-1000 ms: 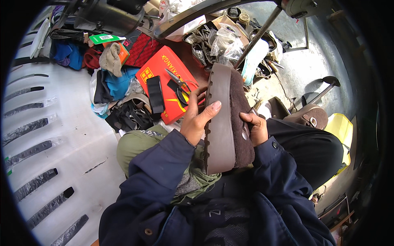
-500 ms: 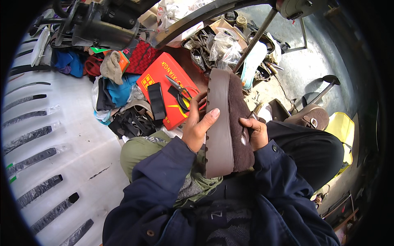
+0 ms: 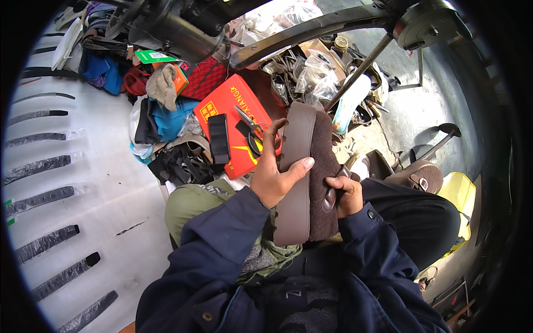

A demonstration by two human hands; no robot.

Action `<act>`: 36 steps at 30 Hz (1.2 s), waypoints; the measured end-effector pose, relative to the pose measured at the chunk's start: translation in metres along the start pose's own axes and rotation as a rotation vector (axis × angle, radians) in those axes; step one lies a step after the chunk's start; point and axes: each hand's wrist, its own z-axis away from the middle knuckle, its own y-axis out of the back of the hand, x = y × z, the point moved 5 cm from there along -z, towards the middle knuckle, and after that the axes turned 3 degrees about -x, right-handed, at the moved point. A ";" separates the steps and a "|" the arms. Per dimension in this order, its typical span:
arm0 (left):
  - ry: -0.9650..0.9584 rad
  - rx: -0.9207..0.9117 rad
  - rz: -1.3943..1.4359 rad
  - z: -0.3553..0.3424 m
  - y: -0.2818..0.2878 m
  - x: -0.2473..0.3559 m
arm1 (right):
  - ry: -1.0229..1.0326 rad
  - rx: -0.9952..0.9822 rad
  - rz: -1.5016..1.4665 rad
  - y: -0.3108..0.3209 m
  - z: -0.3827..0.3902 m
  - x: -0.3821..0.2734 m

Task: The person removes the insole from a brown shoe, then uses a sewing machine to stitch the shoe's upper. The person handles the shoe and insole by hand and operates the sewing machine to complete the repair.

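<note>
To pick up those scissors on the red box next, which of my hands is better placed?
Probably your left hand: it holds the shoe from the side facing the scissors and red box. Your right hand is farther off, beyond the shoe, by the strap.

The shoe (image 3: 324,150) was held in the centre of the scene, turned on its side with its long axis running from near to far. The thick grey-brown platform sole (image 3: 295,191) faced left and was notched along its outer edge. The dark brown, fuzzy-textured upper (image 3: 322,166) faced right. A glossy brown strap (image 3: 330,198) lay across the upper on its right side, partly covered.
</note>
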 end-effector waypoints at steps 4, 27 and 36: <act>0.063 0.001 0.045 -0.004 0.001 -0.009 | 0.015 -0.018 0.027 -0.010 -0.001 0.004; 0.166 -0.063 -0.035 -0.007 -0.017 -0.027 | 0.006 0.095 0.192 -0.009 0.002 0.001; 0.206 -0.064 0.085 -0.007 -0.008 -0.038 | 0.046 0.096 0.267 -0.021 0.005 -0.008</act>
